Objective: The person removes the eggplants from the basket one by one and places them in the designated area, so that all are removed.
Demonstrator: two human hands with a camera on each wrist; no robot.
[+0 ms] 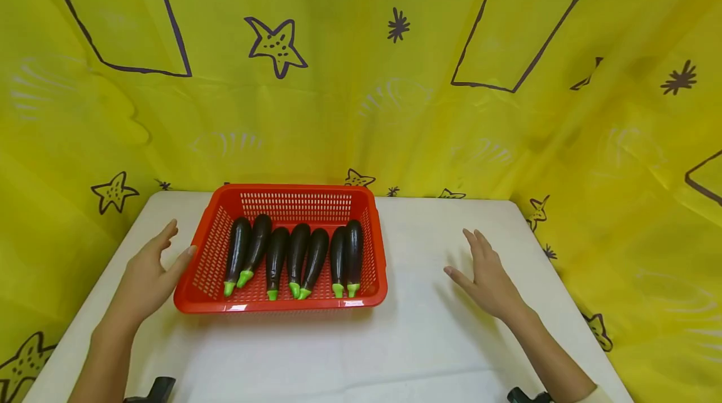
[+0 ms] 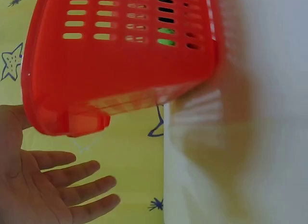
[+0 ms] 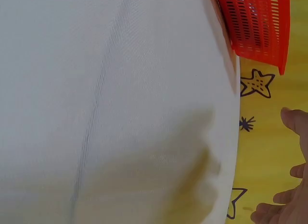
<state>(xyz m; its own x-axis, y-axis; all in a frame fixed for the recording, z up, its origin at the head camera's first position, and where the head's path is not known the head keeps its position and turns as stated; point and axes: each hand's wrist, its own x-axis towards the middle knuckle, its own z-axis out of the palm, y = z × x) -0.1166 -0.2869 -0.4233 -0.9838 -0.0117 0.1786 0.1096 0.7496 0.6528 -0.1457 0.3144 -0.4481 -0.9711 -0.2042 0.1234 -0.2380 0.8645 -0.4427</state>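
Observation:
A red plastic basket [image 1: 279, 304] with slotted walls stands on the left half of the white table. Several dark eggplants [image 1: 276, 259] with green stem ends lie in it, side by side. Close to the basket's left end is my left hand [image 1: 143, 281], its thumb tip right at the rim and its fingers spread. In the left wrist view, the palm of that hand [image 2: 48, 190] faces the basket's end wall [image 2: 120, 65]. Farther right, my right hand [image 1: 487, 281] hovers over the table with relaxed fingers, well apart from the basket, holding nothing.
The white table [image 1: 429, 340] carries a cloth with a faint crease. Yellow curtains [image 1: 350, 108] printed with stars and shapes enclose its back and both sides. Dark wrist-mounted devices [image 1: 160, 388] show at the lower edge of the head view.

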